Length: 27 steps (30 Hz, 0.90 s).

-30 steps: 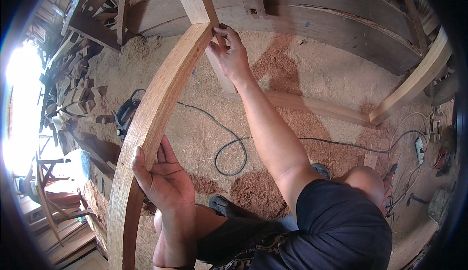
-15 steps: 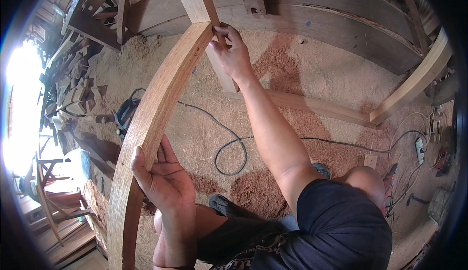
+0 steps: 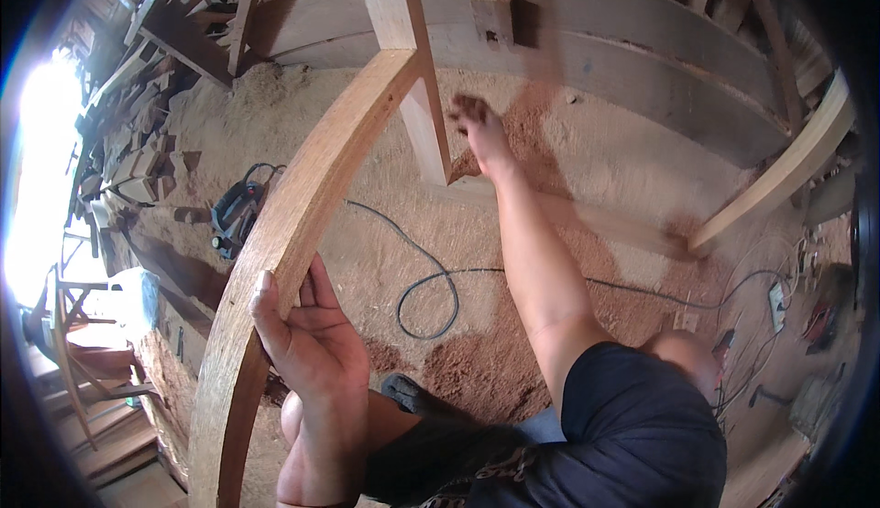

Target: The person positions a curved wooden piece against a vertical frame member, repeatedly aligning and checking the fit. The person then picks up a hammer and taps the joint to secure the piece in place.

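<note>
My left hand is closed round the lower part of a curved wooden beam, the thumb lying on its top face and the fingers under it. The beam's far end meets a straight wooden post at an angled joint. To the right of that post is my right hand, in the air and apart from the wood. Motion smears its fingers, so I cannot see how they are set. A long wooden rail runs low from the post's foot toward the right.
Another curved wooden piece rises at the right. A corded power tool lies left of the beam, and a black cable loops over the dusty floor. Wide dark planks stand across the back; wood offcuts are heaped at the left.
My right hand has come off the joint between beam and post and moved right and slightly nearer. My left hand keeps its grip on the beam.
</note>
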Each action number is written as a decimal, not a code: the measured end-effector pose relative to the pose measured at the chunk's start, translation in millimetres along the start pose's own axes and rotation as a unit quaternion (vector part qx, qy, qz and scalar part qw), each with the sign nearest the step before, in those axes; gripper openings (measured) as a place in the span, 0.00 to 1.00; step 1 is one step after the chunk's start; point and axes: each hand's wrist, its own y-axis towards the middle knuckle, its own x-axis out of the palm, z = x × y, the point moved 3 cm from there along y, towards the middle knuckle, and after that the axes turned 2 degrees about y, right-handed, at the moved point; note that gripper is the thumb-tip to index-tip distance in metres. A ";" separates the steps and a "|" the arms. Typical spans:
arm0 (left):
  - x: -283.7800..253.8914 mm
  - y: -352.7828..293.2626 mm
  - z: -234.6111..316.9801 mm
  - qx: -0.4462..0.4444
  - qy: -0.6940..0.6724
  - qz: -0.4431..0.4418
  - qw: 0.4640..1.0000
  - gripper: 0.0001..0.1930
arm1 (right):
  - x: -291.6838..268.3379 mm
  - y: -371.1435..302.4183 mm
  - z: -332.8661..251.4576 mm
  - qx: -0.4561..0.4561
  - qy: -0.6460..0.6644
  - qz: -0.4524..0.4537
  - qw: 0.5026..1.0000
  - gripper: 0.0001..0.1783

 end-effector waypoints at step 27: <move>5.2 -3.9 7.1 -0.020 -0.020 0.052 0.998 0.19 | 11.2 -54.9 88.8 0.065 -0.472 -0.072 0.876 0.31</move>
